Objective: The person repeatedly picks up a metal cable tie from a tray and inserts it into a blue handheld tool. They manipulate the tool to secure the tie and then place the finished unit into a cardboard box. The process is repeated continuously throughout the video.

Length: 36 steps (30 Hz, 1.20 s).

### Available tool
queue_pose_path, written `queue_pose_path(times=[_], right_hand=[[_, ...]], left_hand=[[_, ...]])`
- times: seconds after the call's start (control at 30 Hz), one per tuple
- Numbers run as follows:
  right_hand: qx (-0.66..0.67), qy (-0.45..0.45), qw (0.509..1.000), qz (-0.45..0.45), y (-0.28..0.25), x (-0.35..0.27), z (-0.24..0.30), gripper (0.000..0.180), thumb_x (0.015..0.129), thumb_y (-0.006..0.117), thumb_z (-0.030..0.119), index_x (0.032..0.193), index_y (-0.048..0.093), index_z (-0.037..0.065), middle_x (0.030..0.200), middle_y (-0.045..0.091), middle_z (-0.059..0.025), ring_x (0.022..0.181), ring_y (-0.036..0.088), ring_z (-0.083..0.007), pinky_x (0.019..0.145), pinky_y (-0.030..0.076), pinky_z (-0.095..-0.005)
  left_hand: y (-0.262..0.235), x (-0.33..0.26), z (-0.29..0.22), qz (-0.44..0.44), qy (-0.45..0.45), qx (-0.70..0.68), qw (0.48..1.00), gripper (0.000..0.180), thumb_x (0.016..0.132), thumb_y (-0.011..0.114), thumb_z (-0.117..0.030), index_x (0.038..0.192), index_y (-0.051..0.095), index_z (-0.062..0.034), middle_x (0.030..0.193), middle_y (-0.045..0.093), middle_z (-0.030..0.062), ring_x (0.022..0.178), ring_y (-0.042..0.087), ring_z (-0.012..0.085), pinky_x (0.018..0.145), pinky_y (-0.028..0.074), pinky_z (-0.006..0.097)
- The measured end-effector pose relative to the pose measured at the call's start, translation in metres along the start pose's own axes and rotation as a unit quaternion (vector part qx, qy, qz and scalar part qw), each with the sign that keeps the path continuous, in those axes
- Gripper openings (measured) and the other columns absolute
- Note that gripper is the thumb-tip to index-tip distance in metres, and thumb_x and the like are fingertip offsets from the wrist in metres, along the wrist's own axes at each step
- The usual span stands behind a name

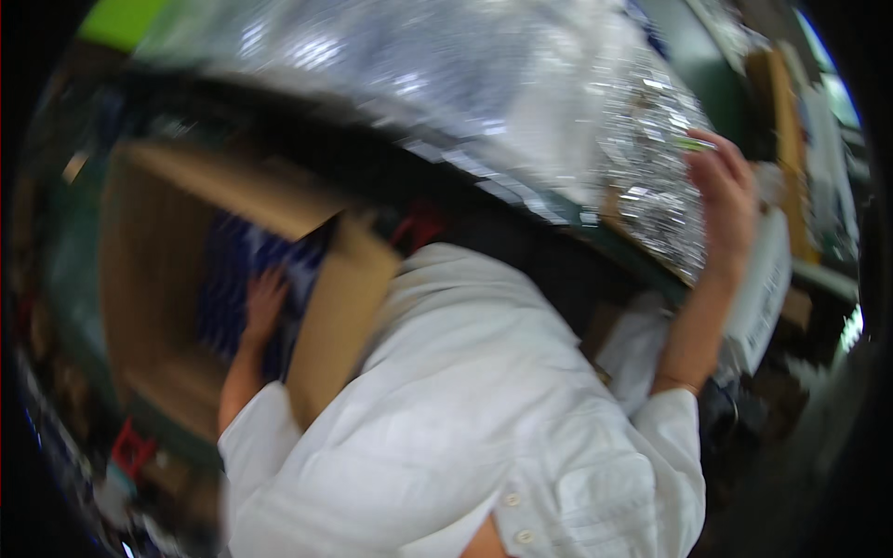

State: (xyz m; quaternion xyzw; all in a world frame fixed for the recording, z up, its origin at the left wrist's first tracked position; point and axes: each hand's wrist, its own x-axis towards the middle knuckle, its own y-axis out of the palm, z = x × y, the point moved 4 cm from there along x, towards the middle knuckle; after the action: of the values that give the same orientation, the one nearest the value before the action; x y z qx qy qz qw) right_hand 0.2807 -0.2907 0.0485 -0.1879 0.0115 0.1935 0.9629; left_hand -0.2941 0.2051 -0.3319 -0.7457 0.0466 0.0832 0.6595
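Left hand point(263, 307) flat, fingers spread on blue stuff point(228, 279) inside box point(158, 270); flap point(339, 316) blocks forearm. Right hand point(724, 200) fingers curled on foil wrap point(651, 158) edge. Blurry.

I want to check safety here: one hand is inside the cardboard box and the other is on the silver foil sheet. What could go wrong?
1. The left hand is deep in the cardboard box, pressing on blue contents; the leaning flap might fold onto the wrist.
2. The right hand reaches far up to the crinkled silver foil sheet; it may tear or slip.
3. With both arms spread wide, balance could suffer.
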Motion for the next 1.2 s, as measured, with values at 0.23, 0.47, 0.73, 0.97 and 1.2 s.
queue_pose_path(times=[0.23,0.47,0.73,0.97,1.2], right_hand=[[0.073,0.006,0.997,-0.032,0.008,-0.041,0.014,0.023,0.101,0.072,0.016,0.116,0.079,0.000,0.085,0.070,0.0003,0.077,0.061,-0.0060,0.069,0.049,-0.0217],[0.066,0.001,0.997,-0.050,-0.006,-0.077,0.020,0.022,0.105,0.065,0.010,0.116,0.076,-0.005,0.079,0.072,-0.0064,0.066,0.065,-0.0104,0.062,0.052,-0.0246],[0.192,-0.030,0.981,0.010,0.004,-0.112,0.013,0.018,0.097,0.072,0.000,0.113,0.074,-0.007,0.107,0.075,-0.0143,0.092,0.073,-0.0172,0.081,0.060,-0.0274],[0.288,-0.028,0.955,0.058,0.037,-0.121,0.010,0.027,0.097,0.070,-0.005,0.124,0.068,-0.009,0.103,0.071,-0.0094,0.094,0.068,-0.0136,0.083,0.056,-0.0266],[0.271,-0.032,0.962,0.029,0.047,-0.138,0.006,0.016,0.094,0.068,-0.007,0.110,0.070,-0.005,0.108,0.070,-0.0102,0.096,0.065,-0.0118,0.082,0.051,-0.0241]], left_hand=[[-0.042,0.051,0.008,0.042,0.110,0.018,0.993,0.038,0.088,0.061,-0.010,0.126,0.064,-0.0080,0.141,0.057,0.0165,0.147,0.045,0.0358,0.124,0.026,0.069],[-0.125,0.016,0.015,0.017,-0.027,0.014,0.999,0.046,0.089,0.073,-0.013,0.132,0.060,-0.0051,0.134,0.061,0.0163,0.136,0.055,0.0346,0.122,0.033,0.059],[-0.220,0.021,-0.029,-0.429,-0.316,-0.374,0.759,0.046,0.114,0.054,-0.030,0.146,0.051,0.0028,0.123,0.063,0.0127,0.098,0.062,0.0184,0.091,0.051,0.032],[-0.365,0.150,-0.197,-0.249,-0.055,-0.781,0.570,0.064,0.114,0.042,-0.049,0.155,0.043,0.0006,0.099,0.061,0.0075,0.068,0.059,0.0106,0.065,0.053,0.025],[-0.374,0.248,-0.305,0.196,0.000,-0.867,0.459,0.061,0.114,0.039,-0.041,0.153,0.042,0.0065,0.102,0.064,0.0150,0.069,0.066,0.0169,0.060,0.062,0.031]])
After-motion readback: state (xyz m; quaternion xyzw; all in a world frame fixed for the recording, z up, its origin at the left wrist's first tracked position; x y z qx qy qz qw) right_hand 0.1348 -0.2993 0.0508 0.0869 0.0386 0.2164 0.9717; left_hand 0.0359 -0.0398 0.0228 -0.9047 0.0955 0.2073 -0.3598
